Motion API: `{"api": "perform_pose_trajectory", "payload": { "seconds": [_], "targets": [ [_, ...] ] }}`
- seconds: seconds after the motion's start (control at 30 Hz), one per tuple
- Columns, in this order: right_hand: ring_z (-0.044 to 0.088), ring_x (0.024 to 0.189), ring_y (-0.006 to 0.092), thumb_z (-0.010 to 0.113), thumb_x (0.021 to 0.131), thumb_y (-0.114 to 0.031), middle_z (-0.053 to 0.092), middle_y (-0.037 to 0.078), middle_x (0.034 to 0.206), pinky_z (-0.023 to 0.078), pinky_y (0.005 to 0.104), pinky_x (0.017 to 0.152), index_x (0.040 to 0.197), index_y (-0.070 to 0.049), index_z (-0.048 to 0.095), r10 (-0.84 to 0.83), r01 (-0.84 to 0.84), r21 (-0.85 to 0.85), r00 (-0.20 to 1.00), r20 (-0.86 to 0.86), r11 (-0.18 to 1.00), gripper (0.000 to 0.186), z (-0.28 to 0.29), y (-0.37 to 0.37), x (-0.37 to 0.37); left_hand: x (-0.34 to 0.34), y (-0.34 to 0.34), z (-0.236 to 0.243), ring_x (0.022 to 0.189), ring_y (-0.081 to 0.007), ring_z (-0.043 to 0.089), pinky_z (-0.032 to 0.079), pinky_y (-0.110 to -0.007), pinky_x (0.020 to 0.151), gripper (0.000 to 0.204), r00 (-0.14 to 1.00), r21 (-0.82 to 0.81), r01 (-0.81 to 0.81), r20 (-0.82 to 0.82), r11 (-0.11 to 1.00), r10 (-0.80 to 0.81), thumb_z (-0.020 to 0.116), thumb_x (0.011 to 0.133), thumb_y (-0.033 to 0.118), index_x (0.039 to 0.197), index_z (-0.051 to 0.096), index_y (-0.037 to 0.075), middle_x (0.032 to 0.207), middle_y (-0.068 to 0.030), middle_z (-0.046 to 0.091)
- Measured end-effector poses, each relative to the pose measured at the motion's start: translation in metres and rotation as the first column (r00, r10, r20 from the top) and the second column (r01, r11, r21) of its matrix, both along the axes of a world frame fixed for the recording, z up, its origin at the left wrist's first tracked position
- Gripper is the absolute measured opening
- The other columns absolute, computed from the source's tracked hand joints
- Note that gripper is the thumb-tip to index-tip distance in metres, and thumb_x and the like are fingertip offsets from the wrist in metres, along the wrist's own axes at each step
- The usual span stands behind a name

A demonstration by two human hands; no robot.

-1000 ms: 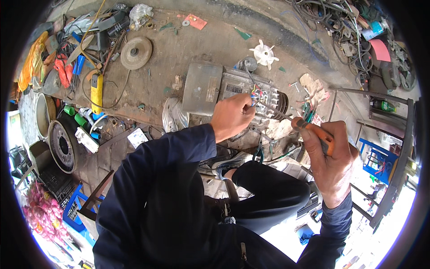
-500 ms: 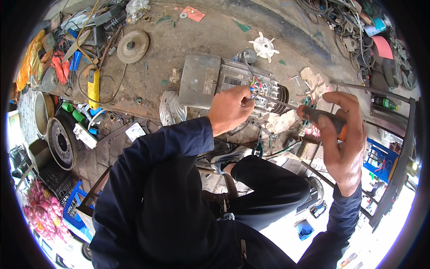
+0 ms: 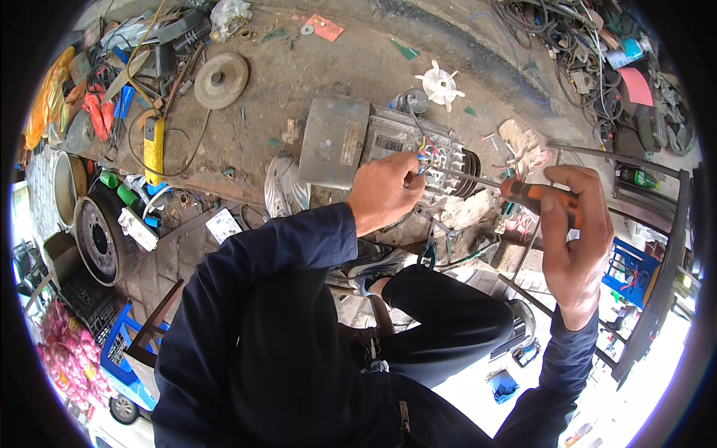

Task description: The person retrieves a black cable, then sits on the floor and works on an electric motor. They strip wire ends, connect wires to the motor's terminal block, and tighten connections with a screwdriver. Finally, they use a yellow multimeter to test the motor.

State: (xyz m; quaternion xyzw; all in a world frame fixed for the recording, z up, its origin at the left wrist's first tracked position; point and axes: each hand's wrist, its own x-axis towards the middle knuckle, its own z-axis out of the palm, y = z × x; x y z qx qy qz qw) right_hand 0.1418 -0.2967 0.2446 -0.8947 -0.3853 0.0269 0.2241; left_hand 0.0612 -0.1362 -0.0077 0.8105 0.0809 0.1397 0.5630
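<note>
An electric motor [image 3: 385, 142] with a grey cover [image 3: 328, 138] and a finned housing lies on the bench in front of me. Coloured wires [image 3: 425, 146] stick up from its terminal area. Closed in a pinch, my left hand [image 3: 385, 193] rests against the motor at these wires; its fingertips are hidden, so what they hold cannot be made out. My right hand [image 3: 579, 235] grips the orange and black handle of a screwdriver [image 3: 539, 200] between thumb and fingers. The screwdriver's long shaft points left to the terminals beside my left fingers.
A white fan wheel [image 3: 439, 86] lies behind the motor, near a small metal cylinder [image 3: 409, 100]. Further left are a round disc [image 3: 222, 81] and a yellow pendant control [image 3: 154, 149]. Pliers [image 3: 428, 254] stand below the motor. Tangled cables [image 3: 590, 78] heap up at far right.
The right fingers have shifted a little on the screwdriver handle, whose shaft still points at the terminals. My left hand keeps its place at the wires. The whole view has moved slightly.
</note>
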Motion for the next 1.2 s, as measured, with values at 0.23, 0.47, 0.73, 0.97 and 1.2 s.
{"api": "perform_pose_trajectory", "payload": {
  "seconds": [0.23,0.47,0.73,0.97,1.2],
  "targets": [
    [0.069,0.088,0.0240,0.064,0.091,0.004,0.064,0.018,0.114,0.055,0.0313,0.075,0.111,0.002,0.064,-0.023,0.025,-0.060,0.999,0.044,0.998,0.020,0.003,0.002,0.000,0.000,-0.001,-0.001,0.066,-0.0344,0.068,0.053,-0.045,0.059,0.013,1.000,-0.039,0.001,-0.014,0.999,-0.002,0.071,0.084,0.010,0.083,0.059,0.005,0.079,-0.0129,0.067],
    [0.071,0.095,0.0262,0.059,0.085,0.011,0.062,0.019,0.120,0.057,0.0330,0.079,0.114,0.002,0.063,-0.151,0.143,-0.091,0.983,-0.100,0.986,0.030,0.001,0.000,-0.003,-0.001,-0.002,-0.005,0.065,-0.0355,0.067,0.052,-0.045,0.057,0.013,1.000,-0.013,-0.016,0.018,1.000,0.016,0.072,0.084,0.010,0.083,0.060,0.006,0.079,-0.0129,0.067],
    [0.069,0.098,0.0271,0.062,0.083,0.011,0.062,0.020,0.123,0.056,0.0314,0.078,0.116,0.000,0.063,-0.111,0.113,0.006,0.984,-0.137,0.994,0.034,-0.006,-0.006,-0.006,-0.002,-0.001,-0.008,0.065,-0.0327,0.068,0.053,-0.043,0.057,0.012,0.998,0.001,-0.011,0.055,1.000,0.010,0.073,0.084,0.008,0.083,0.062,0.004,0.079,-0.0130,0.067],
    [0.067,0.098,0.0293,0.061,0.087,0.009,0.063,0.020,0.117,0.054,0.0354,0.081,0.115,0.001,0.063,-0.109,0.107,-0.032,0.991,-0.081,0.994,0.029,-0.005,-0.011,-0.007,-0.004,0.001,-0.006,0.065,-0.0273,0.071,0.055,-0.036,0.057,0.012,0.998,0.050,0.000,0.062,0.999,-0.003,0.075,0.085,0.006,0.086,0.065,0.001,0.080,-0.0122,0.068],
    [0.065,0.098,0.0292,0.060,0.088,0.009,0.062,0.019,0.116,0.055,0.0341,0.079,0.116,0.002,0.062,-0.079,0.079,-0.003,0.993,-0.087,0.997,0.029,-0.007,-0.018,-0.010,-0.004,0.000,-0.008,0.066,-0.0269,0.072,0.056,-0.035,0.058,0.011,0.998,0.058,-0.008,0.066,0.998,0.004,0.076,0.085,0.006,0.087,0.066,0.001,0.081,-0.0130,0.069]
  ]
}}
